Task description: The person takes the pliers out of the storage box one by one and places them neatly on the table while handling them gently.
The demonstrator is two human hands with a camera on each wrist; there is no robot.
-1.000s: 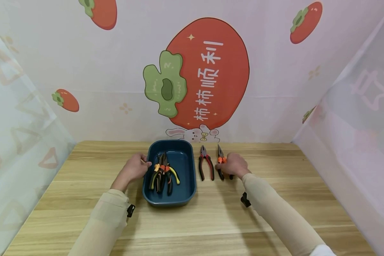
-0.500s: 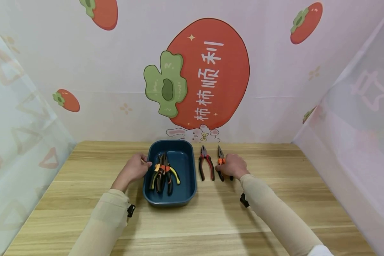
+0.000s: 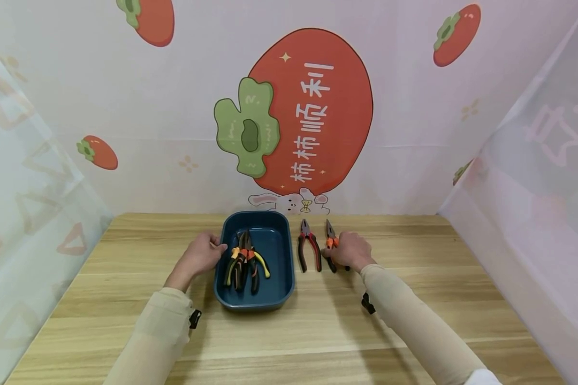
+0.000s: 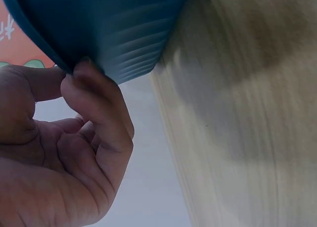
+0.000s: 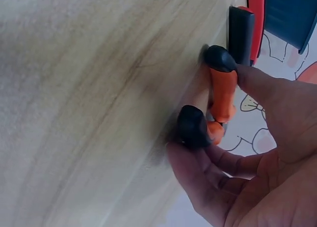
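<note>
Left hand (image 3: 199, 255) pinches blue tray (image 3: 254, 307) at 9 o'clock rim; right hand (image 3: 351, 250) grips orange-black needle-nose pliers (image 3: 331, 242) at tray's 3 o'clock.

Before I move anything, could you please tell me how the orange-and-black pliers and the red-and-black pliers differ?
The orange-and-black pliers have a slimmer, more pointed nose; the red-and-black pliers have a blunter one. The right hand's grip holds the orange-and-black pliers, partly covering them in the head view, while the red-and-black pliers are unheld and fully visible there. Both have their noses toward the backdrop.
</note>
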